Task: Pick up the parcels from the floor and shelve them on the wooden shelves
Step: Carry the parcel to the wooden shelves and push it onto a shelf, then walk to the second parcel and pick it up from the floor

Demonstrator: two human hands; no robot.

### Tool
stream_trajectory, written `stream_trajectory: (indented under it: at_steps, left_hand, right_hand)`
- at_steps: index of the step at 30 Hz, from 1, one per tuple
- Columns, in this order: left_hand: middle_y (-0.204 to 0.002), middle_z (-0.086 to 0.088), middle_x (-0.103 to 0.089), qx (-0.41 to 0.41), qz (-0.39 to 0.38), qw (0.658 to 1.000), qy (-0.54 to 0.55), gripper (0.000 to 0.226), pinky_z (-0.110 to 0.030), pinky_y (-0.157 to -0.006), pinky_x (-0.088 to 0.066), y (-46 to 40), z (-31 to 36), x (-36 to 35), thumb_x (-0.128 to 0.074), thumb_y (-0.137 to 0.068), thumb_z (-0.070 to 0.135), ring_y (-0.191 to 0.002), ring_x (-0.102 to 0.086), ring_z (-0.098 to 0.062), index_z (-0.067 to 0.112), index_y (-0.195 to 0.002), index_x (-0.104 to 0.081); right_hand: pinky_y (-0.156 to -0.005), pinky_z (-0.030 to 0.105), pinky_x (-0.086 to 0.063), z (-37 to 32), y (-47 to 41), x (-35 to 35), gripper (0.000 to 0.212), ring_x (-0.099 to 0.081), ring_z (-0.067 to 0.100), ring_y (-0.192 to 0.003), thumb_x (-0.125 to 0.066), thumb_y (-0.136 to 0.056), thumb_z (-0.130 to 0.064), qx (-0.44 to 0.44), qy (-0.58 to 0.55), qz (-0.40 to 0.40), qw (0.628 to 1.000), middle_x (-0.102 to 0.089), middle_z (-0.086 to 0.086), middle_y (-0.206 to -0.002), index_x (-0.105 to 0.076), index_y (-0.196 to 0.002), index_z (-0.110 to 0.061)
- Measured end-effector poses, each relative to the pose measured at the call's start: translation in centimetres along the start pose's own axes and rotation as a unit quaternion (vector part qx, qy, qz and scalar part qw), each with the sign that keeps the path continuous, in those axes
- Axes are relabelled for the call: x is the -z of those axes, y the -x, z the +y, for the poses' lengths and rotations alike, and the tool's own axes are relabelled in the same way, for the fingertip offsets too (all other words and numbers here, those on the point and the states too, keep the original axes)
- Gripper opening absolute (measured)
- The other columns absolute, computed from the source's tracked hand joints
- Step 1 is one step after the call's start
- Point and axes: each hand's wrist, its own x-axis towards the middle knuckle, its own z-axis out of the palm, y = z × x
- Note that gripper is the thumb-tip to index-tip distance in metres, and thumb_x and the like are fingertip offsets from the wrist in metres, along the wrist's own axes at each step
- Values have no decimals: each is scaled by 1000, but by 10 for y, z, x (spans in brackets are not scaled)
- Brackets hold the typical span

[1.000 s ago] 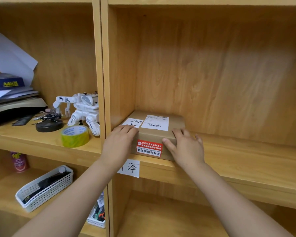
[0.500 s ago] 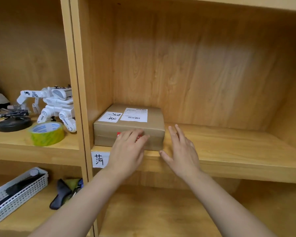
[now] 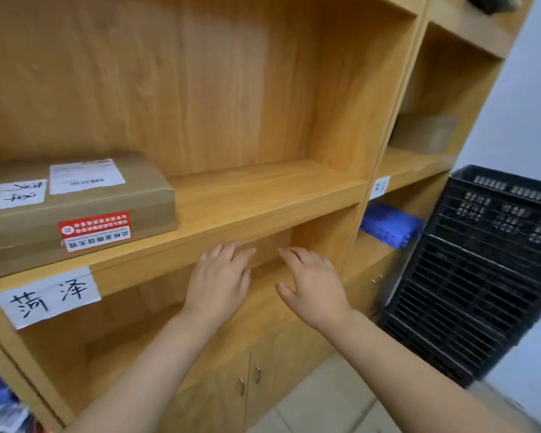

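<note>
Parcel (image 3: 75, 207) at shelf (image 3: 263, 195) front edge (left end), hands seemingly clear

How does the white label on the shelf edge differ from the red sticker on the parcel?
The white label is larger, with black handwritten characters; the red sticker is smaller, with printed text, red above and white below. The label sits on the shelf edge; the sticker sits on the parcel front. Both are rectangular.
</note>
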Motion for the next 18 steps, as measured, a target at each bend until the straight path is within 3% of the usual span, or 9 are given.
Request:
stream_trajectory:
  at_steps: [9, 14, 18]
  left_hand:
    - [-124, 3, -58, -103, -92, 980, 145, 38, -38, -88, -45, 13, 124, -62, -58, -82, 20, -117, -50, -21, 22, -120, -58]
    - [-128, 6, -55, -167, -136, 953, 212, 37, -32, -91, -42, 33, 220, -80, -52, -87, 21, -119, -47, -16, 23, -123, -55]
    - [-128, 9, -54, -210, -187, 924, 259, 35, -28, -85, -41, 61, 311, -84, -47, -90, 23, -117, -47, -13, 26, -125, -52]
  right_hand:
    - [-95, 41, -41, 91, 126, 22, 50, -53, 27, -113, -50, -84, -38, -182, 50, -42, 981, -57, 5, -125, -48, -130, -18]
    - [-94, 38, -41, 135, 212, 48, 47, -52, 23, -112, -48, -86, -37, -274, 65, -25, 959, -55, 0, -126, -47, -130, -21]
    - [-92, 39, -43, 172, 296, 76, 48, -54, 24, -109, -50, -85, -34, -334, 74, -8, 939, -58, 1, -122, -46, -131, -21]
